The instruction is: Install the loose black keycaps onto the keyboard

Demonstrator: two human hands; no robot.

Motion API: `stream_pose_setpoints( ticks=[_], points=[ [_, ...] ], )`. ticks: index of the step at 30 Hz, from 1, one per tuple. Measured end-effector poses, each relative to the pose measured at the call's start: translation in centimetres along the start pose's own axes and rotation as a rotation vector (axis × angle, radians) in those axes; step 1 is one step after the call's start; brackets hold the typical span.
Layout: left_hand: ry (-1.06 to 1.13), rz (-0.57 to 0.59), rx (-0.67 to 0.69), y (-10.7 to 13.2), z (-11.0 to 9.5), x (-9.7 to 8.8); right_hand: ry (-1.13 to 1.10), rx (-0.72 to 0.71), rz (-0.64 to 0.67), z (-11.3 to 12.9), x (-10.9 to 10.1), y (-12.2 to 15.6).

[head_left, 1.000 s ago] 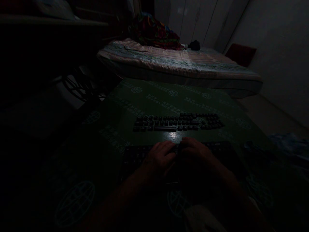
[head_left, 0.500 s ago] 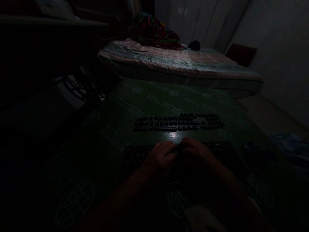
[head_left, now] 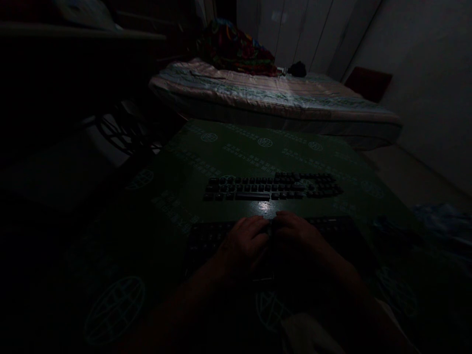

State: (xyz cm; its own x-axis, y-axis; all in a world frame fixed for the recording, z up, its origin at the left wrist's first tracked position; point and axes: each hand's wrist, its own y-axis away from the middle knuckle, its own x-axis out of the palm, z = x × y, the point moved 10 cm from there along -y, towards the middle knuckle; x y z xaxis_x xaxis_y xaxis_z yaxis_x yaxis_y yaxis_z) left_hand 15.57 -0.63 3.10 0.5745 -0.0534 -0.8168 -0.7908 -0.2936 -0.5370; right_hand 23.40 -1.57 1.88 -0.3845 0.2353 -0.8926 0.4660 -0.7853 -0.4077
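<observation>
A black keyboard [head_left: 206, 241] lies on the green board, partly covered by my hands and lost in shadow towards me. My left hand [head_left: 245, 241] rests over its middle, fingers bent together at the far edge as if gripping the keyboard. Close beside it, my right hand [head_left: 297, 233] reaches over the same far edge, its fingers curled in towards the left. Its fingertips are too dark to show what they pinch, if anything. Just beyond the keyboard, loose black keycaps [head_left: 254, 188] lie in rows, with a long spacebar keycap [head_left: 252, 196] in the nearest row.
The green board [head_left: 236, 152] bears white globe prints and lettering. Past its far edge stands a bed [head_left: 265, 96] with a colourful blanket [head_left: 238, 49]. A dark table [head_left: 81, 32] is at the left. Crumpled cloth [head_left: 442, 226] lies at the right.
The fingers of my right hand have shifted very slightly at the keyboard's far edge. My left hand, the keyboard and the keycaps look the same.
</observation>
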Motion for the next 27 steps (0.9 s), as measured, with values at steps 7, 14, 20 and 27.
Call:
stream_pose_setpoints(
  ticks=[7,14,20,27],
  points=[
    [0.024,0.001,-0.004,0.0,0.1,0.1,0.024,0.048,0.069,0.0,0.4,-0.2],
    [0.055,0.034,-0.013,0.1,0.0,0.1,0.123,0.067,0.105,0.8,-0.5,-0.7],
    [0.063,0.029,0.002,0.2,0.0,0.4,0.122,0.065,0.088,0.8,-0.4,-0.6],
    [0.090,0.024,-0.026,0.2,0.1,0.1,0.146,0.039,0.086,1.4,-0.6,-0.8]
  ],
)
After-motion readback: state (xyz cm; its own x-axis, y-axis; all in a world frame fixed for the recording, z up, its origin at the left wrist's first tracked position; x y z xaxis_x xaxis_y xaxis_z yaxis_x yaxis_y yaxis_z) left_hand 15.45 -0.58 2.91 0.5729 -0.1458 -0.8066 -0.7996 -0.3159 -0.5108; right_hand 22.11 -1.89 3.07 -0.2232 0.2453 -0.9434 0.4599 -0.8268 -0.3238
